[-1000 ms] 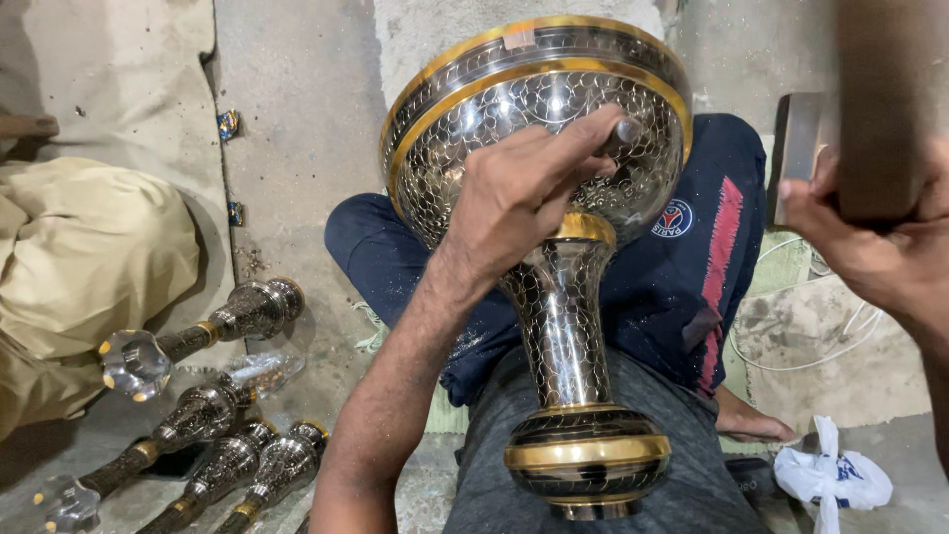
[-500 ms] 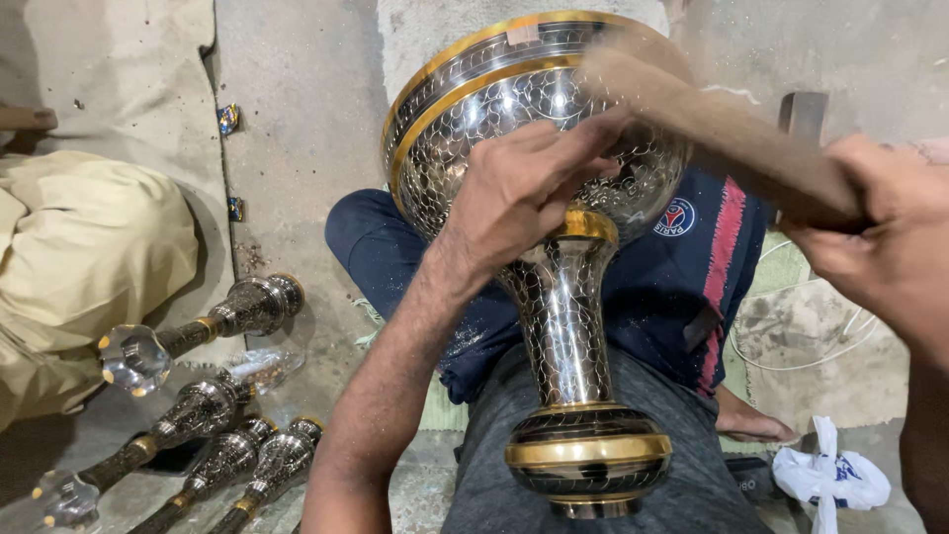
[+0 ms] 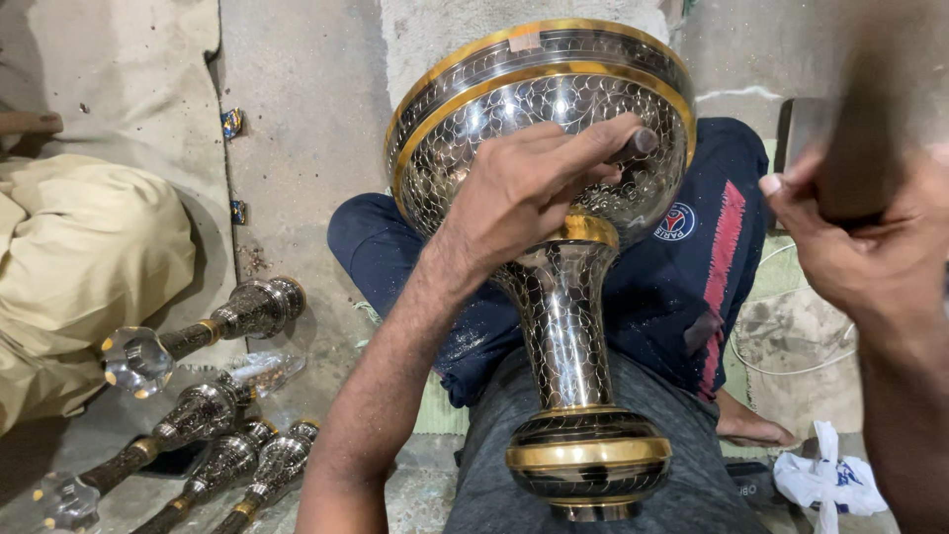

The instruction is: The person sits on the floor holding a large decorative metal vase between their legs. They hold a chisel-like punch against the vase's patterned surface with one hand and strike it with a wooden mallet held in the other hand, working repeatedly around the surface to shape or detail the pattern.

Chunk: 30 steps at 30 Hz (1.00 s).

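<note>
Two hands work over an engraved metal vase (image 3: pixel 559 297) that rests tilted on the person's lap, its wide bowl away from the body and its gold-banded foot near the waist. Left hand (image 3: pixel 524 188) lies against the bowl, fingers pinched together on a thin punch (image 3: pixel 638 144) whose tip meets the patterned wall just under the gold rim. Right hand (image 3: pixel 870 257), raised to the right of the vase, is clamped round a blurred mallet (image 3: pixel 860 129). Judged from this, the chief risk is a glancing blow: a strike landing off the punch's end could hit the left fingers or skid the tip across the finished pattern and scar it. Nothing but the lap and the left hand steadies the vase, so a hard knock might roll it sideways toward the floor. Left of the vase, several ornate stems (image 3: pixel 213 415) with clear knobs lie on the concrete beside another person's tan-clothed leg (image 3: pixel 89 267), near enough to be struck if the vase slips that way.
</note>
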Available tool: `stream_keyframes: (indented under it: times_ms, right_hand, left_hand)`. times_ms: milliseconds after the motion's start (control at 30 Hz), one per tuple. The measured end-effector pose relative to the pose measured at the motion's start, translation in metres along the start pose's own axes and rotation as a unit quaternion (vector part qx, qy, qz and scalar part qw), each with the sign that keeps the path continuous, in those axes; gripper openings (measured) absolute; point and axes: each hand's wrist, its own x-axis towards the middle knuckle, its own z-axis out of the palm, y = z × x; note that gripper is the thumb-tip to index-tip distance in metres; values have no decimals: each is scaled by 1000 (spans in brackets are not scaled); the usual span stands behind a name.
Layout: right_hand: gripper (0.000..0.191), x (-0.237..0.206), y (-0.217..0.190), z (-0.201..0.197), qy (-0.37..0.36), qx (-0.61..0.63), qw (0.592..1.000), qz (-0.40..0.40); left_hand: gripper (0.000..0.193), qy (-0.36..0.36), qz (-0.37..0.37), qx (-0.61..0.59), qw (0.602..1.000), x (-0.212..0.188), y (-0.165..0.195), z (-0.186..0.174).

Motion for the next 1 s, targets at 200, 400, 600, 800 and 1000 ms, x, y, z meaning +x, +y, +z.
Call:
stream_keyframes:
  times_ms: [200,400,600,800,1000]
  right_hand:
    - [12,-1,13,2,5,-51,999,-11]
    - [12,-2,20,3,13,-47,999,0]
    - [10,7,-2,-3,-9,-83,994,67]
    - [17,9,-17,-8,-22,-65,997,47]
    - [14,-11,19,-1,-34,-50,994,93]
  left_hand:
    - [43,-31,-16,-1,999,-1,-3,-4]
    - [42,-76,-35,4,996,1,-2,-6]
    - [44,-47,-2,2,999,3,-5,-5]
    - [46,-51,-14,-2,999,4,-3,-2]
    - [46,79,21,-193,978,24,-16,-23]
